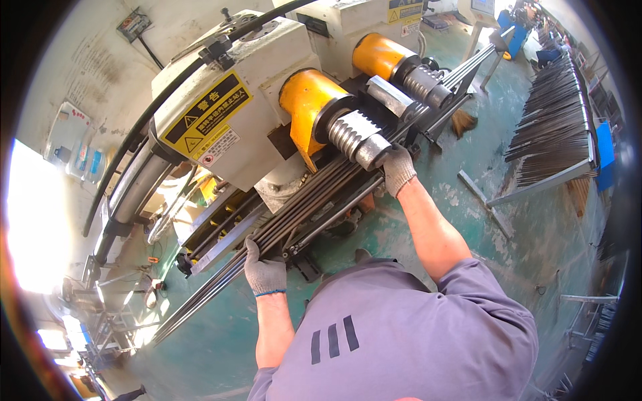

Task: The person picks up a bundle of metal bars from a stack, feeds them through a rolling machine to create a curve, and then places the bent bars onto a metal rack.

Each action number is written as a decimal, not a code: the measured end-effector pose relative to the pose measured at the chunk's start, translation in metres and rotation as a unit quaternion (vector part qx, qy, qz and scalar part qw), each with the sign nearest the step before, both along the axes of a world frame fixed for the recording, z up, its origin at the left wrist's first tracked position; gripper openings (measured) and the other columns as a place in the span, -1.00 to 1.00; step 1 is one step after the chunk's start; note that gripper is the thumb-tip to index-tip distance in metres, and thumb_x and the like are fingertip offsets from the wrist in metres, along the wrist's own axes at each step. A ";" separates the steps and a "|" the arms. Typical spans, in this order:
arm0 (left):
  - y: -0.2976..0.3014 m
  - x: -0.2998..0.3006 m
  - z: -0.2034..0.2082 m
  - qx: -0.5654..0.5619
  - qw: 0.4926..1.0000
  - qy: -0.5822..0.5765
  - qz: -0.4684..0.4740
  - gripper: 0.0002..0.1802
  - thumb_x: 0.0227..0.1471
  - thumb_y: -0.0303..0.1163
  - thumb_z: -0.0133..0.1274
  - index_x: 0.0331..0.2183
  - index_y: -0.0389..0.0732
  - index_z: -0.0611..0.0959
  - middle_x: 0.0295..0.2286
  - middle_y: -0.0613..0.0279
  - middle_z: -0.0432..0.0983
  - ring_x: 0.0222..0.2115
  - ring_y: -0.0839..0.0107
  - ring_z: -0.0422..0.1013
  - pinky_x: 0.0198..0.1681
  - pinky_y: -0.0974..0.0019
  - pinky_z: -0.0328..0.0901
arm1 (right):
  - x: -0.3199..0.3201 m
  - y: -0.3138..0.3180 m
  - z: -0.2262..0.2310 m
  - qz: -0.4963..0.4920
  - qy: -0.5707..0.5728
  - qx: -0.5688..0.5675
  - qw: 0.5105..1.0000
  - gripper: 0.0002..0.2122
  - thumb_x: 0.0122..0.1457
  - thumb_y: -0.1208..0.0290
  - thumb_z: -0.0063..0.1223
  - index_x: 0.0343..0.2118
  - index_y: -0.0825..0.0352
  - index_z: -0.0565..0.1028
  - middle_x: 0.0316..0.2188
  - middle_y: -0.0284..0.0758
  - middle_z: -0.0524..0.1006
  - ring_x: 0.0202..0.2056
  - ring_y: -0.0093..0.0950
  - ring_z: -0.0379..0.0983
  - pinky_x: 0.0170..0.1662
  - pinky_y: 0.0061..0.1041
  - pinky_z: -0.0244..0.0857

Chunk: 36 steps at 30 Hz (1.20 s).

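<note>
A bundle of long thin metal rods (304,195) runs slantwise across the front of a machine, from lower left to upper right. My left hand (265,273), in a grey knit glove, is closed at the near side of the bundle, its thumb up against the rods and its fingers partly hidden beneath them. Farther right, my gloved right hand (400,168) reaches to the end of a grooved steel roller (358,138), beside the rods. Its fingertips are hidden there. An orange housing (309,100) carries this roller; a second grooved roller (428,85) sits behind it.
The pale machine body (221,127) bears yellow warning labels and a black hose (144,110). At right, a rack (543,182) holds many dark rods, near a metal bar (485,202) on the green floor. A broom head (463,122) stands beyond the rollers.
</note>
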<state>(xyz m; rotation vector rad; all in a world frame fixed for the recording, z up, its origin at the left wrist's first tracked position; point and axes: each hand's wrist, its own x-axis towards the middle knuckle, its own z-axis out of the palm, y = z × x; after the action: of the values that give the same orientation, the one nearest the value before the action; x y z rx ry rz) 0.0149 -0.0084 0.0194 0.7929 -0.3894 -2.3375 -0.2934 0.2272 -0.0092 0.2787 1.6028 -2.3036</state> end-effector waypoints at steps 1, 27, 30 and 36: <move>-0.001 0.001 -0.001 0.000 1.000 -0.001 -0.001 -0.60 0.38 -0.26 0.08 0.13 -0.26 0.56 0.13 -0.01 0.54 0.15 -0.02 0.48 0.28 -0.21 0.40 | 0.001 -0.003 0.003 -0.007 0.009 -0.002 1.000 -0.82 0.22 0.62 -0.10 -0.25 0.48 0.57 -0.42 -0.21 0.65 -0.33 -0.42 0.60 -0.22 -0.46 0.42; -0.019 -0.009 -0.015 -0.011 0.998 -0.017 0.065 -0.60 0.42 -0.22 0.01 0.08 -0.33 0.58 0.08 -0.08 0.57 0.12 -0.04 0.49 0.27 -0.20 0.38 | -0.010 -0.003 -0.041 0.013 0.110 0.175 0.978 -0.75 0.33 0.43 -0.04 -0.15 0.47 0.63 -0.26 -0.07 0.68 -0.21 -0.31 0.59 -0.10 -0.34 0.38; -0.013 -0.018 -0.023 -0.017 0.999 -0.017 0.028 -0.57 0.42 -0.19 0.01 0.11 -0.31 0.58 0.12 -0.06 0.56 0.14 -0.07 0.48 0.28 -0.24 0.36 | 0.004 0.001 -0.020 0.013 0.083 0.135 0.987 -0.73 0.36 0.35 0.01 -0.14 0.48 0.62 -0.30 -0.19 0.65 -0.27 -0.43 0.50 -0.11 -0.41 0.35; -0.045 0.033 -0.027 -0.070 0.992 -0.021 0.106 -0.60 0.43 -0.18 -0.03 0.02 -0.31 0.63 0.00 0.00 0.63 0.03 0.04 0.55 0.20 -0.07 0.44 | 0.027 0.021 0.009 -0.020 0.048 0.039 0.998 -0.61 0.35 0.15 0.22 -0.10 0.48 0.64 -0.29 -0.39 0.61 -0.25 -0.54 0.44 -0.09 -0.46 0.32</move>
<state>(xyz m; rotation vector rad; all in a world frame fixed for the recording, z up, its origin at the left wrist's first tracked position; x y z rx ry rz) 0.0478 -0.0530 -0.0075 0.7763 -0.4582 -2.0763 -0.2662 0.2483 0.0002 0.2242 1.7513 -2.3198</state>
